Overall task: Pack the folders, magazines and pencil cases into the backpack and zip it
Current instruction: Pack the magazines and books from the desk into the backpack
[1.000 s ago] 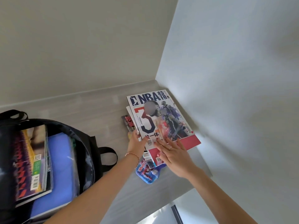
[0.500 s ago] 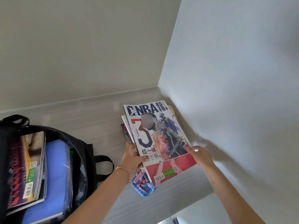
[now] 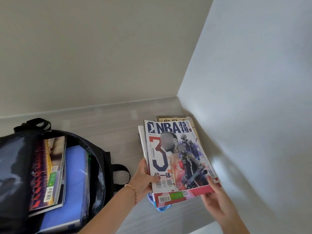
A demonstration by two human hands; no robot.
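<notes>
A stack of magazines with an NBA cover on top is raised off the table near the right wall. My left hand grips its left edge, thumb on the cover. My right hand holds its lower right corner. A red magazine sticks out under the top one. A blue pencil case peeks out below the stack. The black backpack lies unzipped at the left, with a magazine and a blue folder inside.
A brownish book lies behind the stack in the corner. Walls close the table at the back and right. The table's front edge runs just below my right hand. A black backpack strap loops toward my left forearm.
My right hand slid from the top of the cover to the stack's lower right corner. Both hands have taken hold of the stack, which now covers most of the pencil case.
</notes>
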